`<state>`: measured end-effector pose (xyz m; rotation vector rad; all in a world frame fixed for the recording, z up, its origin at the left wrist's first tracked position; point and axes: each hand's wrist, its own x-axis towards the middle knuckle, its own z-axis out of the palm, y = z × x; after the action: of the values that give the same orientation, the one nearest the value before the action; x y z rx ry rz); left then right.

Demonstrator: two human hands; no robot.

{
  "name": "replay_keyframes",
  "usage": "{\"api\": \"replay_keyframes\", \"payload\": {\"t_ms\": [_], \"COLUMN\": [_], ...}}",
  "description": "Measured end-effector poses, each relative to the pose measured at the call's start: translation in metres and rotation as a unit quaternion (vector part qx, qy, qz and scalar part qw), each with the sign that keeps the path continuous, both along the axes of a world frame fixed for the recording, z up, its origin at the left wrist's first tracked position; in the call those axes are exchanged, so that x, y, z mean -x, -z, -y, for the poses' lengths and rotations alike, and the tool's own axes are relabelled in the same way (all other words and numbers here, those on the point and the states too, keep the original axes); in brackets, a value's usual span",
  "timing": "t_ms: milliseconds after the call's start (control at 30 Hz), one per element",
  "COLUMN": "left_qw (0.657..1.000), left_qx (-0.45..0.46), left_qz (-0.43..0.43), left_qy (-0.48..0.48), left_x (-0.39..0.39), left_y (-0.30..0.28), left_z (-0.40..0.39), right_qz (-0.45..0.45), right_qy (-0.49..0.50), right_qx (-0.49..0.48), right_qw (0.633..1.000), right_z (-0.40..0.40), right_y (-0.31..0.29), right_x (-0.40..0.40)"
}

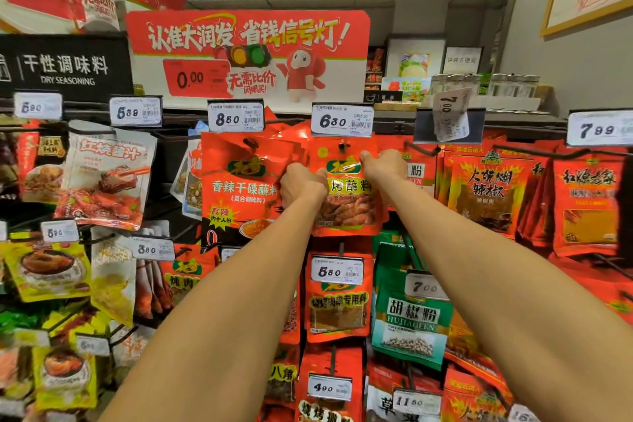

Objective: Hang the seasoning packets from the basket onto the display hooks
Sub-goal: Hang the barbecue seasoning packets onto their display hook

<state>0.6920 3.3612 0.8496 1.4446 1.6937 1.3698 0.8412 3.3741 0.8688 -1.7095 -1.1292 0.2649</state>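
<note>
A red seasoning packet [347, 202] with a picture of grilled meat hangs at the display hook [342, 147] under the 6.80 price tag [342, 120]. My left hand [301, 183] grips its left edge and my right hand [383, 166] pinches its upper right edge, both arms stretched up to the rack. The hook's tip shows through the packet's hole. A larger red packet [243, 181] hangs just to the left under the 8.50 tag. The basket is out of view.
The rack is packed with hanging packets: red chilli powder packets [486, 195] to the right, a green pepper packet [411, 322] below, more red packets [337, 305] underneath, yellow ones [48, 271] lower left. A red promotional sign [246, 55] stands above.
</note>
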Motion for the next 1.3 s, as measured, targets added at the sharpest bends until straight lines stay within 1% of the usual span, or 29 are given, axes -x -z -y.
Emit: {"api": "replay_keyframes", "payload": {"t_ms": [133,200,267,300,333,400,433,500,567,700,867,933,1067,1167,1300], "left_qw": [0.999,0.998,0.996,0.995,0.994,0.991,0.989,0.988,0.987,0.966,0.957,0.95,0.938,0.914,0.883], "left_qx": [-0.021,-0.027,-0.03,-0.035,-0.04,-0.055,-0.062,-0.071,-0.059,0.0,0.071,0.113,0.223,0.311,0.409], "left_qz": [-0.002,-0.016,-0.006,-0.002,-0.004,-0.019,-0.019,0.002,0.052,0.171,0.207,0.221,0.213,0.226,0.208], "left_qy": [0.03,0.055,0.08,0.09,0.101,0.124,0.132,0.135,0.139,0.195,0.192,0.192,0.161,0.131,0.101], "left_x": [0.004,0.009,0.014,0.017,0.019,0.024,0.026,0.03,0.033,0.031,0.024,0.021,0.019,0.022,0.026], "left_y": [0.016,0.024,0.028,0.029,0.03,0.031,0.032,0.035,0.04,0.064,0.127,0.163,0.241,0.306,0.395], "left_z": [0.005,0.008,0.012,0.016,0.021,0.035,0.044,0.066,0.092,0.149,0.204,0.221,0.246,0.259,0.276], "right_qz": [0.025,0.047,0.051,0.036,-0.011,-0.136,-0.172,-0.184,-0.193,-0.232,-0.281,-0.298,-0.329,-0.345,-0.353], "right_qy": [-0.015,0.007,0.026,0.03,0.023,-0.013,-0.039,-0.087,-0.125,-0.19,-0.218,-0.207,-0.157,-0.117,-0.057], "right_qx": [0.002,0.003,-0.015,-0.031,-0.047,-0.065,-0.068,-0.065,-0.066,-0.056,-0.006,0.034,0.134,0.202,0.29], "right_qw": [1.0,0.999,0.998,0.998,0.999,0.988,0.982,0.977,0.971,0.952,0.935,0.931,0.921,0.909,0.888], "right_z": [0.023,0.04,0.055,0.061,0.069,0.087,0.098,0.122,0.15,0.208,0.258,0.272,0.294,0.311,0.339], "right_y": [0.015,0.025,0.034,0.038,0.042,0.049,0.051,0.055,0.059,0.086,0.155,0.193,0.277,0.341,0.43], "right_x": [-0.009,-0.012,-0.019,-0.025,-0.03,-0.038,-0.041,-0.045,-0.047,-0.055,-0.072,-0.081,-0.093,-0.096,-0.094]}}
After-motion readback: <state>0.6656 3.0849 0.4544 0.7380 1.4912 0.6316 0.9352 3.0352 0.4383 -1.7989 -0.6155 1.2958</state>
